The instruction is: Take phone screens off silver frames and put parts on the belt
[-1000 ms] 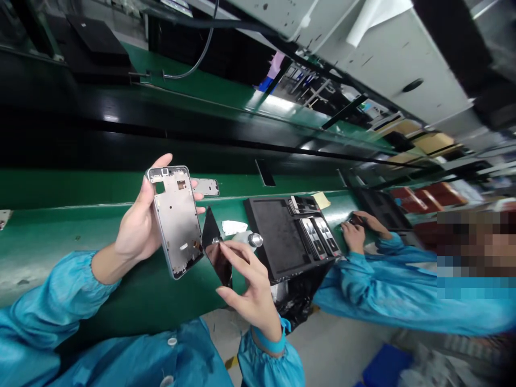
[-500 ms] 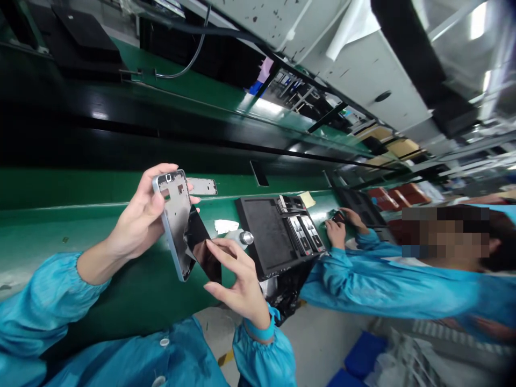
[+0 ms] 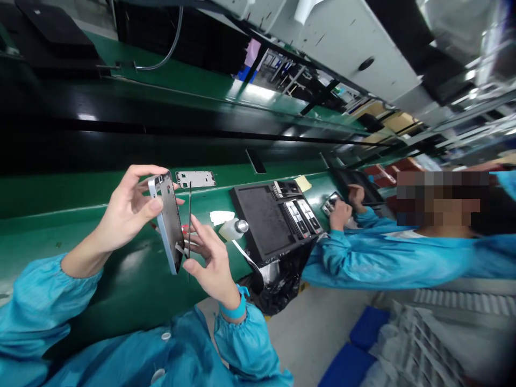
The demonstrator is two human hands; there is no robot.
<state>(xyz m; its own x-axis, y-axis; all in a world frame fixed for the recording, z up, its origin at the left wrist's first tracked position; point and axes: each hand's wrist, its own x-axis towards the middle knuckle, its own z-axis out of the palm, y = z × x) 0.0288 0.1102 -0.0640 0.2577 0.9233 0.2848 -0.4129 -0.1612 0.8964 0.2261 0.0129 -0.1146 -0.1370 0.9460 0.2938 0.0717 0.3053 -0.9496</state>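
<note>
My left hand (image 3: 121,217) grips a phone frame (image 3: 166,223) by its upper part, thumb along the near side. It has a pale blue edge and a grey inner plate, and stands tilted over the green bench. Close to its right side, a thin dark phone screen (image 3: 190,212) appears almost edge-on. My right hand (image 3: 212,258) holds this screen, with the fingers behind it and the thumb near its lower end. A short light strip (image 3: 180,248) shows between screen and frame; whether it joins both, I cannot tell.
Beyond my hands lies a grey metal phone plate (image 3: 197,178). To the right are a bottle (image 3: 231,229), white tissue (image 3: 221,216), a black tray (image 3: 258,220) of phone parts and a yellow note (image 3: 303,183). A co-worker's hand (image 3: 341,215) touches another phone. A black bag (image 3: 274,290) hangs below the tray.
The screen has turned from its dark face showing to almost edge-on, and my right hand has moved left with it. The frame has turned more side-on too. The view has shifted slightly.
</note>
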